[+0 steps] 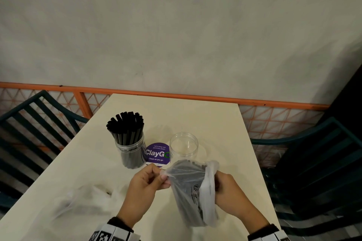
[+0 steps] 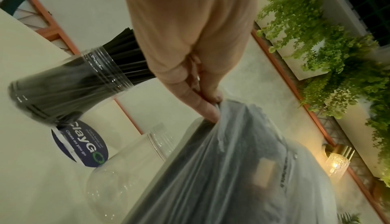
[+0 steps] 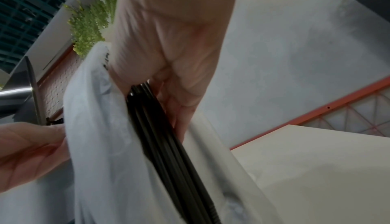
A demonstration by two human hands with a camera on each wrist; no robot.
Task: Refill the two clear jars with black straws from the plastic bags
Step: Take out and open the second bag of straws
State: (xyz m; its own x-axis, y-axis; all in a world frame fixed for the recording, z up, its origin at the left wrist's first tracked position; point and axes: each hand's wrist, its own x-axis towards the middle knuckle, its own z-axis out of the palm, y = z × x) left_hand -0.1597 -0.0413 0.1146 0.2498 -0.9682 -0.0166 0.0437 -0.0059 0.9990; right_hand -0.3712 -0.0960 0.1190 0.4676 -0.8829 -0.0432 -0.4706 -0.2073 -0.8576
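Holding the plastic bag (image 1: 193, 191) between both hands at lower centre of the head view, the person has it standing nearly upright, its mouth pointing up and away toward the empty jar (image 1: 183, 147), which sits just above it in the frame. The left hand (image 1: 146, 188) pinches the bag's left rim between thumb and fingertips, as the left wrist view also shows. The right hand (image 1: 230, 191) has its fingers curled at the bag's right side; in the right wrist view those fingers close around the bundle of black straws (image 3: 166, 144) at the bag's opening, though blur hides how firmly.

The straws' long axis runs from lower frame to upper frame, tips aimed roughly at the empty jar's mouth. That jar lies nearer the right hand than the left. The filled jar (image 1: 131, 148) stands to upper left, well apart from the bag, with the purple sticker (image 1: 157, 155) between the two jars. A second, crumpled bag (image 1: 84, 199) lies at lower left on the table (image 1: 225, 123).

My judgement: the draw should go up along that axis, then a short carry forward.
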